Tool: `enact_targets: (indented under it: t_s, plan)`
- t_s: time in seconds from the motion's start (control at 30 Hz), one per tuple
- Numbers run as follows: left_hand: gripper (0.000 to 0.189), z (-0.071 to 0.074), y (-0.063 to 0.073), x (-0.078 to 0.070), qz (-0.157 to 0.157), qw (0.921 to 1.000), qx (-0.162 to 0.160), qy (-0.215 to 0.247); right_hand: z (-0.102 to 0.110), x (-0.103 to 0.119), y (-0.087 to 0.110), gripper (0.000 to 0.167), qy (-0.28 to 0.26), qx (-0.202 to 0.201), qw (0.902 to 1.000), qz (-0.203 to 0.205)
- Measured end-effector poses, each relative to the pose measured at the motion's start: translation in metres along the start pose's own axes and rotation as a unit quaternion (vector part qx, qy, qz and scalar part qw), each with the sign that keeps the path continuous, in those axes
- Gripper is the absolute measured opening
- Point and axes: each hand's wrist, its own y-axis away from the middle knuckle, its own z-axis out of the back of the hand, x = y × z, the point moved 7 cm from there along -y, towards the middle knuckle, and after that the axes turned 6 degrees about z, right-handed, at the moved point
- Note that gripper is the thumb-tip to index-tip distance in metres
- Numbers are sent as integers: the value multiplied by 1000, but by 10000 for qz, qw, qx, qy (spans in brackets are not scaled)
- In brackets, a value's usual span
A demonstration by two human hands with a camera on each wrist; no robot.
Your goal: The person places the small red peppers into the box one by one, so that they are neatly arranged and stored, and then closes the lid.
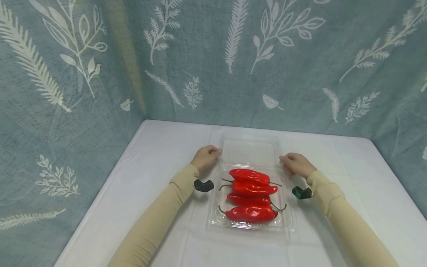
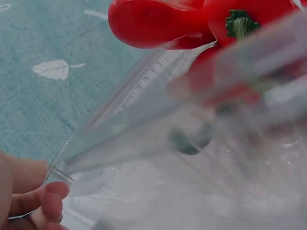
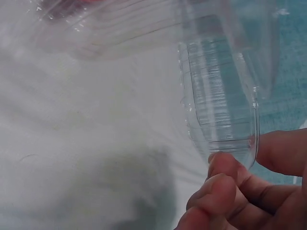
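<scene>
A clear plastic clamshell box lies opened out on the table, its lid on the far side and its tray on the near side. Several glossy red peppers with curved green stems lie crosswise in a stack in the tray. My left hand pinches the lid's left edge. In the left wrist view, thumb and fingers meet at a corner of the clear plastic. On the opposite side, my right hand pinches the lid's right edge, with thumb and forefinger on either side of the rim.
The table wears a white cloth. A blue-green curtain with white leaf prints hangs behind it and along the left side. Small black cameras sit at both wrists, beside the tray.
</scene>
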Motion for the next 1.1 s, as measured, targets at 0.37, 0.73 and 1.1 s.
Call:
enact_targets:
  t_s: [0.37,0.73,1.1]
  plan:
    - [24,23,17,-31,-701,9956,-603,164,22,19,15,50,181,-483,9982,290]
    - [25,48,59,-54,-1139,9910,-666,204,50,54,64,43,132,-1250,9850,1185]
    - [21,42,118,-32,-1460,9886,-188,312,32,52,130,26,-292,-1607,9715,1718]
